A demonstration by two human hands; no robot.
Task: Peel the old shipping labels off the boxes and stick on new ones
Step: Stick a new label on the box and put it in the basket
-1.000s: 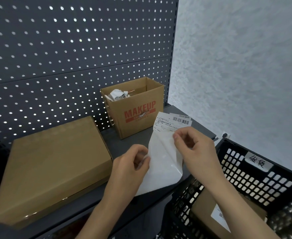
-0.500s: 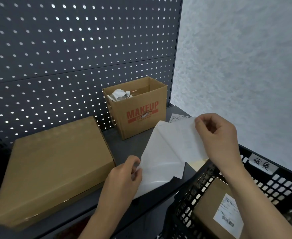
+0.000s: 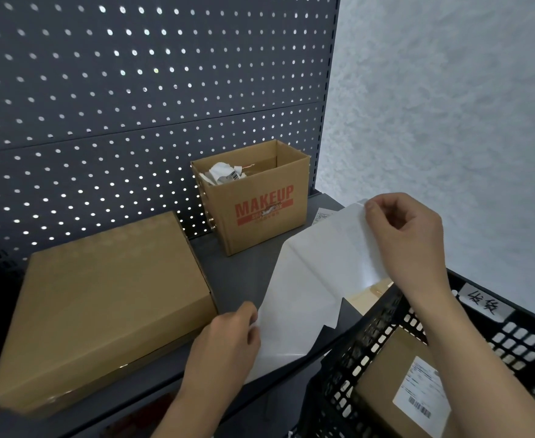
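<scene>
**Label Coming Away From Its Backing**

Since the earlier frames, the right hand (image 3: 405, 238) is sitting higher and further toward the right of the frame, and the white sheet between the two hands is spreading much wider than a second ago. The right grip is pinching together on the upper corner of the peeling label (image 3: 348, 248), thumb and forefinger clamped on its edge at centre right. The left hand (image 3: 228, 346) is staying low at bottom centre, its grip closed on the lower edge of the backing sheet (image 3: 288, 311), which is hanging down over the front of the shelf (image 3: 241, 273). Label and backing are meeting along a crease running diagonally through the middle of the frame.

At centre left, a flat closed box (image 3: 102, 311) is lying on the shelf, its top bare. Behind it, at upper centre, an open box printed MAKEUP (image 3: 260, 210) is standing against the pegboard (image 3: 133, 90), with crumpled old labels (image 3: 223, 173) showing inside. At lower right, a black crate (image 3: 370, 343) is holding a labelled box (image 3: 389, 384), its white shipping label (image 3: 421, 393) facing up. A handwritten tag (image 3: 484, 303) is sitting on the crate's rim.
</scene>
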